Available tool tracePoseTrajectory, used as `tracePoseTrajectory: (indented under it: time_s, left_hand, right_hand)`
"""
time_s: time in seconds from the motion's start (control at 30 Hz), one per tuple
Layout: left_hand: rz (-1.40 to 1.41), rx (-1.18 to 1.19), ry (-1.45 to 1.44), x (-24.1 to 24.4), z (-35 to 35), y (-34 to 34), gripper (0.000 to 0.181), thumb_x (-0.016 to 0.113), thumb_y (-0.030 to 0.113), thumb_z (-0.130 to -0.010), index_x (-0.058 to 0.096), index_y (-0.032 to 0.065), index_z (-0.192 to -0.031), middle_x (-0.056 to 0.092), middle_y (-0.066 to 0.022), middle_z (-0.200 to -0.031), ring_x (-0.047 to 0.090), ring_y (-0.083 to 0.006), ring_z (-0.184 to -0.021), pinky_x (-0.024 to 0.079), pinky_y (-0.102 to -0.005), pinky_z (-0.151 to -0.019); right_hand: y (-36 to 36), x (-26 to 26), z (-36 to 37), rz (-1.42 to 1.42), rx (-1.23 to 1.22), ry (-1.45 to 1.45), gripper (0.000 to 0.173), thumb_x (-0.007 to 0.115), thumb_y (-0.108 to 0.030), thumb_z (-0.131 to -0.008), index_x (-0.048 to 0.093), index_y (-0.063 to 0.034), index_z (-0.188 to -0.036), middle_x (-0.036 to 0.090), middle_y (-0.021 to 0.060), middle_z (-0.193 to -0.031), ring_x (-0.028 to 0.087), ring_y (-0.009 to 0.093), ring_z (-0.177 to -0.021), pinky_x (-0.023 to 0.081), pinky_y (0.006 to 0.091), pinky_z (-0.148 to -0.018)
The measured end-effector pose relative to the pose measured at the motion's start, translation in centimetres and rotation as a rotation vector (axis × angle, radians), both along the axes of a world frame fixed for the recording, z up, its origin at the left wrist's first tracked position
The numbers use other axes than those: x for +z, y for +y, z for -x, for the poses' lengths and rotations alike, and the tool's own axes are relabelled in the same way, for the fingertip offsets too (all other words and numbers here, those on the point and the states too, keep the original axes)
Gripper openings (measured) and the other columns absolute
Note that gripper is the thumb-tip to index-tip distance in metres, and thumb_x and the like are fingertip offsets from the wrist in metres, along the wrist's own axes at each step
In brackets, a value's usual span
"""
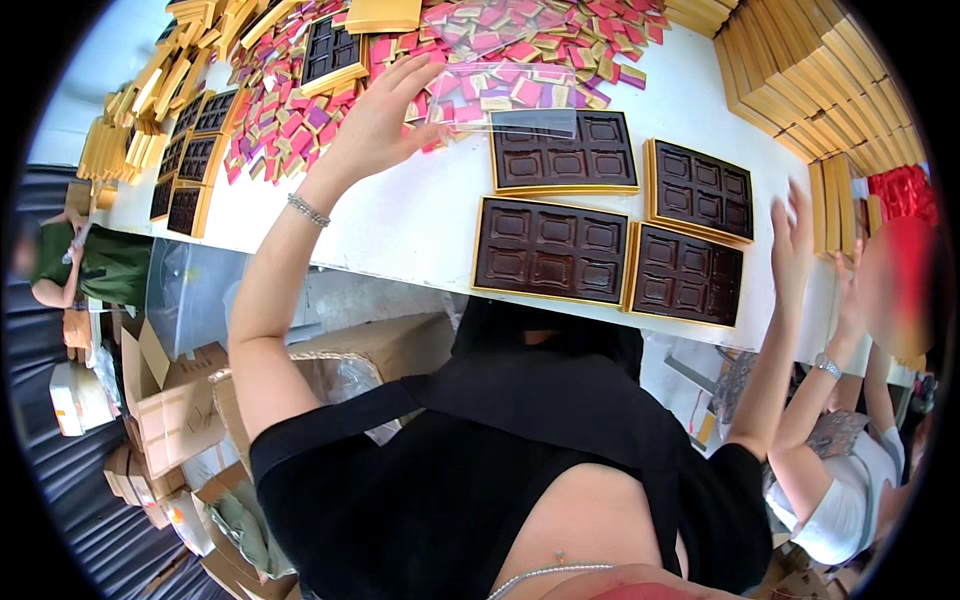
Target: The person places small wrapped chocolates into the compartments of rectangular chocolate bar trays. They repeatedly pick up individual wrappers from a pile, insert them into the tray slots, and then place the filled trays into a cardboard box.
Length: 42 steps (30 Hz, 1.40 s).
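Note:
My left hand (390, 112) has its fingers and thumb at the left edge of a clear plastic sheet or lid (536, 79), gripping it. The plastic overlaps the far edge of a gold-rimmed box with a dark brown compartment tray (559, 161). Nearer me lies a similar box (551, 247). Two more stand to the right, a far one (701, 187) and a near one (686, 274). The compartments look unfilled. My right hand (791, 240), slightly blurred, is raised just right of these boxes, fingers apart, holding nothing.
Many pink, purple and gold wrapped pieces (300, 131) cover the white table (375, 217). Stacked gold boxes (802, 82) stand at the far right. More trays (199, 157) sit at left. A co-worker's hand (847, 289) is close on my right. Cardboard cartons (176, 405) stand below left.

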State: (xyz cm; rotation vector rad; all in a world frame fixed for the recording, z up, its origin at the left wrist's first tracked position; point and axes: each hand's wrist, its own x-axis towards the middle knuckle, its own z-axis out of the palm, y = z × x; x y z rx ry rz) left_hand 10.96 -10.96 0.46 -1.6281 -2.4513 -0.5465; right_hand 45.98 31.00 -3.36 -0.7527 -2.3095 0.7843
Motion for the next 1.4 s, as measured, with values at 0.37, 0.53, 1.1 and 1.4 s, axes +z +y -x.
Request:
tracePoseTrajectory:
  time_s: [0.37, 0.53, 1.1, 1.4]
  left_hand:
    - [-0.231, -0.110, 0.421, -2.6, 4.1, 3.8, 0.053, 0.060, -0.001, -0.081, 0.052, 0.0063, -0.132, 0.058, -0.0115, -0.134, 0.057, -0.0272, -0.123, 0.056, -0.0366, -0.088]
    - [-0.118, 0.134, 0.608, -0.8, 8.3, 9.9, 0.032, 0.060, 0.009, -0.082, 0.062, 0.0077, -0.115, 0.064, -0.0093, -0.120, 0.064, -0.0267, -0.108, 0.054, -0.0406, -0.084]
    - [0.292, -0.401, 0.030, -2.4, 4.2, 26.1, 0.026, 0.070, 0.017, -0.076, 0.064, 0.0026, -0.097, 0.068, -0.0126, -0.084, 0.064, -0.0319, -0.070, 0.051, -0.0404, -0.065]
    - [-0.294, -0.081, -0.941, -1.6, 0.2, 14.4, 0.031, 0.072, 0.016, -0.086, 0.066, 0.0066, -0.115, 0.068, -0.0077, -0.104, 0.068, -0.0144, -0.083, 0.054, -0.0256, -0.070]
  right_hand:
    - [-2.0, 3.5, 23.9, -0.438, 0.659, -0.424, 0.042, 0.068, -0.017, -0.085, 0.059, -0.0035, -0.124, 0.061, 0.0170, -0.121, 0.057, 0.034, -0.115, 0.046, 0.0410, -0.097]
    - [-1.2, -0.1, 26.3, -0.289, 0.615, -0.440, 0.041, 0.075, -0.008, -0.074, 0.065, -0.0016, -0.113, 0.068, 0.0162, -0.102, 0.064, 0.032, -0.098, 0.051, 0.0394, -0.086]
    - [-2.2, 1.0, 21.0, -0.423, 0.707, -0.181, 0.032, 0.074, -0.006, -0.081, 0.057, -0.0030, -0.108, 0.066, 0.0108, -0.100, 0.064, 0.023, -0.091, 0.053, 0.0332, -0.079]
    - [-4.2, 2.1, 18.5, -0.228, 0.822, -0.098, 0.031, 0.074, -0.006, -0.081, 0.060, -0.0043, -0.109, 0.066, 0.0095, -0.101, 0.064, 0.022, -0.090, 0.053, 0.0321, -0.078]
